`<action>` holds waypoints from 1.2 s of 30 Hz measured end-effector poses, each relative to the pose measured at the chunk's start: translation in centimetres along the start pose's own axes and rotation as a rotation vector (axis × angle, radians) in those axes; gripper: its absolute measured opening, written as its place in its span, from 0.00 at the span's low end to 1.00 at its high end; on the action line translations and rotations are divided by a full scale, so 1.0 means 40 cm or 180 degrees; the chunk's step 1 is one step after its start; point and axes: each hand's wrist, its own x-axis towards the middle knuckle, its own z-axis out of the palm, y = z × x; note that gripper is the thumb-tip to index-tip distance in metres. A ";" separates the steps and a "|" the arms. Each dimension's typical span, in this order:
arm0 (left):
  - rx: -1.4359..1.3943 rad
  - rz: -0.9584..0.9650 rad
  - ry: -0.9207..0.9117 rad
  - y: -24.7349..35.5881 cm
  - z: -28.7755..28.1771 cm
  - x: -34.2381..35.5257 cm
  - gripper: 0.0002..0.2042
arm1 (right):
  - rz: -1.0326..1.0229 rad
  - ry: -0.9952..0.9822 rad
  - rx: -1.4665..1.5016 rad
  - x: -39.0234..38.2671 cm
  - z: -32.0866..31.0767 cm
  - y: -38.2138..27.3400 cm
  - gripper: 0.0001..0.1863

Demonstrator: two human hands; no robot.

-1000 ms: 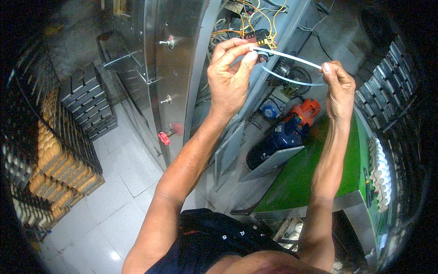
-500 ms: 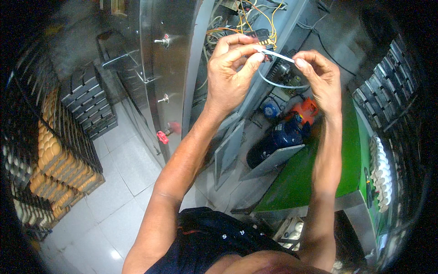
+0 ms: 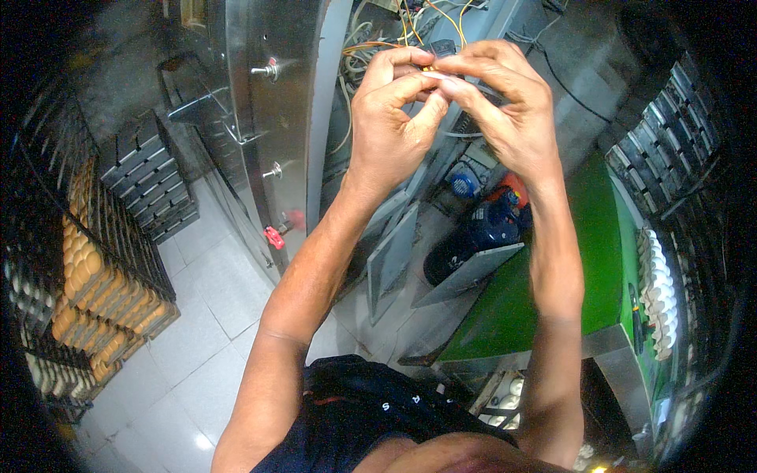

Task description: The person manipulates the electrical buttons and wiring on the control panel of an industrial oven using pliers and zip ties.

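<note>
The left hand (image 3: pixel 393 126) and right hand (image 3: pixel 516 114) pinched a white cable tie (image 3: pixel 461 135), seemingly light, springy, best held near its ends.

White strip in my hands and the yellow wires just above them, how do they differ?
Colour: the white strip is pale, while the yellow wires are bright yellow.
Hold: the strip is pinched between the left hand and right hand; the visible lengths of the wires hang free.
Shape: the strip bends round into a loop, while the wires make open curves.
Both are slender and curved.
</note>
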 end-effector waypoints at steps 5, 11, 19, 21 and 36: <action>0.0294 0.0020 0.0050 0.001 -0.004 0.002 0.06 | -0.0404 -0.0109 -0.0791 0.019 0.018 -0.019 0.06; 0.0804 0.0332 -0.0110 0.007 -0.029 0.009 0.07 | -0.0190 0.0167 -0.0103 0.023 0.042 -0.057 0.07; 0.0736 0.0142 0.0089 0.008 -0.012 0.000 0.07 | -0.0617 0.0212 0.0728 -0.069 0.195 -0.322 0.14; 0.0706 0.0121 0.0053 0.000 -0.018 -0.004 0.07 | -0.0437 0.0266 0.1101 -0.097 0.206 -0.362 0.15; 0.1306 0.0703 -0.0217 -0.026 -0.040 -0.004 0.07 | 0.0318 -0.0211 0.0008 -0.016 0.034 0.017 0.14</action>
